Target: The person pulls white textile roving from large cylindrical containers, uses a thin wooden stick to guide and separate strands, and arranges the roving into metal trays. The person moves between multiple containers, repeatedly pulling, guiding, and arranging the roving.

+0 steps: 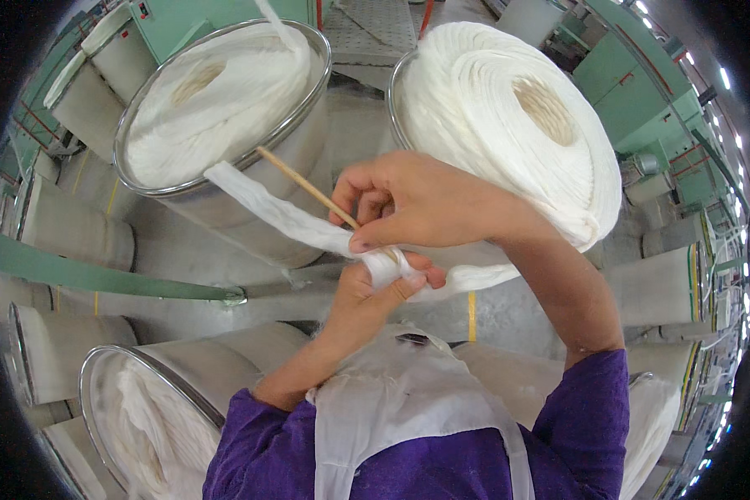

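My right hand [421, 200] pinches a thin wooden stick [300, 181] that slants up to the left, its lower end at the cotton sliver. Just below, my left hand [373, 298] is closed on the white cotton sliver [283, 211], which folds around the stick's end between the two hands. One length of sliver reaches up left to the rim of the left can; another strand [487, 277] leads right under my right forearm. The left can [250, 200] holds coiled sliver [233, 92]. A taller coil of sliver [475, 92] bulges above the right can's metal rim [397, 100].
Near me at lower left stands another can [217, 367] with loose sliver in it. A green bar [108, 273] crosses from the left. More cans [71, 217] line both sides. Green machine cabinets [633, 83] and a metal tread plate [371, 29] lie beyond.
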A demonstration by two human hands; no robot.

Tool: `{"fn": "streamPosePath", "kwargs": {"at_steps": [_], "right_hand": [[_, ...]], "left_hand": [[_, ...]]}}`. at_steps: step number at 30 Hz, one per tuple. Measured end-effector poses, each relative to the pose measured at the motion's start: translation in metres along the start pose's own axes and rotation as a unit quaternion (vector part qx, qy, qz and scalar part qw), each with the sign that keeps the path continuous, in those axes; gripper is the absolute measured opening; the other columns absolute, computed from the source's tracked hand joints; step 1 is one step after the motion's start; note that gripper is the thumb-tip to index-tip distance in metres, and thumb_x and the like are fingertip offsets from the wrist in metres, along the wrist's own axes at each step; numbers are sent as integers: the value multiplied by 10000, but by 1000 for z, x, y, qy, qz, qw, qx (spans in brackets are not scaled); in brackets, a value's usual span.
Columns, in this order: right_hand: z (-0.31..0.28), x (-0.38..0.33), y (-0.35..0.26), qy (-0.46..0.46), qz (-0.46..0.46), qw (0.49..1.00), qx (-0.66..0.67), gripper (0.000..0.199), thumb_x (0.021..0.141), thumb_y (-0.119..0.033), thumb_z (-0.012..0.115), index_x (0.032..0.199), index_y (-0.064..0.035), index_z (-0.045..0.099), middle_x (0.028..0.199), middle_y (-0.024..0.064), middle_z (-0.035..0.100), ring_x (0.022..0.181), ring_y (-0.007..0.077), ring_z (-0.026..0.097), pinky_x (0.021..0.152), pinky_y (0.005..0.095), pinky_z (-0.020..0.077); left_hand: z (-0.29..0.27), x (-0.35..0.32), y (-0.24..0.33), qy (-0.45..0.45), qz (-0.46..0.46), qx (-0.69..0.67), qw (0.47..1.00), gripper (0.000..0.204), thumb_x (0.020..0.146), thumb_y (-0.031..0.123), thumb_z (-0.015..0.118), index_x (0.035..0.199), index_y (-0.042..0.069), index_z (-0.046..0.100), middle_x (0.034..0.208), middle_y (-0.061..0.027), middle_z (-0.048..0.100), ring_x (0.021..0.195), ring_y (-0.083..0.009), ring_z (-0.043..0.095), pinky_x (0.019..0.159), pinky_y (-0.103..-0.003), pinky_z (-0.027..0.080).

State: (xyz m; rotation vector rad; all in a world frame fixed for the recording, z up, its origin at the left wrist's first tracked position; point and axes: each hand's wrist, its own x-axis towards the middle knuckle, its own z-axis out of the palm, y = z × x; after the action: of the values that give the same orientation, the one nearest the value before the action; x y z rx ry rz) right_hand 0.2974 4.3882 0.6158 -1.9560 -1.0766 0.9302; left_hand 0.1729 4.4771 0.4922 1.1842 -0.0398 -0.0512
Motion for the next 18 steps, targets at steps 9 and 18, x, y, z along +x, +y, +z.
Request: {"fn": "streamPosePath", "kwargs": {"at_steps": [9, 18], "right_hand": [[-6, 19, 8, -19, -34, 999, 3, 298, 797, -174, 680, 1018, 13, 608, 764, 85, 670, 552, 144, 594, 546, 279, 456], [-6, 33, 16, 24, -46, 998, 19, 292, 746, -205, 729, 936, -2, 639, 774, 94, 683, 607, 167, 619, 585, 307, 473]], "left_hand": [[-12, 11, -3, -20, 19, -23, 999, 183, 940, 69, 534, 1086, -33, 576, 1024, -133, 679, 967, -185, 638, 880, -295, 483], [-20, 23, -10, -30, 16, -111, 993, 216, 965, 98, 494, 1122, -35, 560, 1045, -155, 667, 946, -197, 642, 876, -322, 495]]}}
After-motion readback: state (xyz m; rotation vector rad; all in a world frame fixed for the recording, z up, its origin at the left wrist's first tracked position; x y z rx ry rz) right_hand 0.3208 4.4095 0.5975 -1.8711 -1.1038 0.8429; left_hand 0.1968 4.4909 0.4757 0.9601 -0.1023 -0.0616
